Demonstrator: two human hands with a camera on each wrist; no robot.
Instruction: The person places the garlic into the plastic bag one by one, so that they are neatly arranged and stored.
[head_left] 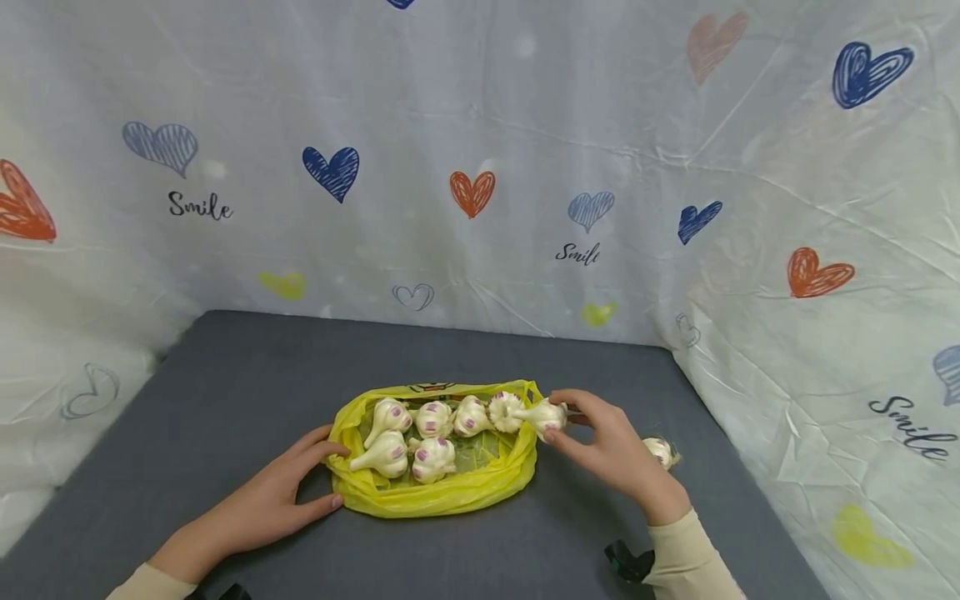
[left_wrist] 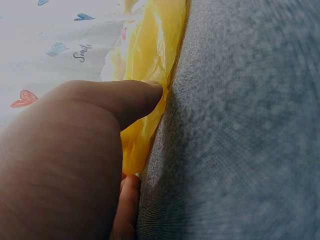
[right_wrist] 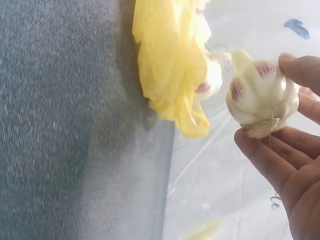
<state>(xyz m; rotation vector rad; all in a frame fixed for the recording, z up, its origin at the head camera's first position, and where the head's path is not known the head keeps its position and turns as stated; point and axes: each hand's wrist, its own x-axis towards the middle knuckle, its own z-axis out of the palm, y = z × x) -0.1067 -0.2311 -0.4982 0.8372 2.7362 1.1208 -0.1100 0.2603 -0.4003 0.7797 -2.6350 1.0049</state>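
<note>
A yellow plastic bag (head_left: 442,502) sits on the table with its mouth spread wide, and several white garlic bulbs (head_left: 433,460) with purple marks lie inside. My right hand (head_left: 611,442) pinches another garlic bulb (right_wrist: 262,95) between thumb and fingertips. In the head view that bulb overlaps the bag's right rim, its stem pointing left over the bulbs inside. At the bag's left end, my left hand (head_left: 281,496) rests with thumb and fingers spread apart, touching the yellow plastic. The left wrist view shows the left thumb (left_wrist: 142,97) lying along the bag's side.
One more garlic bulb (head_left: 660,452) lies on the dark grey table (head_left: 480,554), right of my right hand and partly hidden by it. A white curtain (head_left: 480,100) printed with hearts hangs behind the table and along its sides.
</note>
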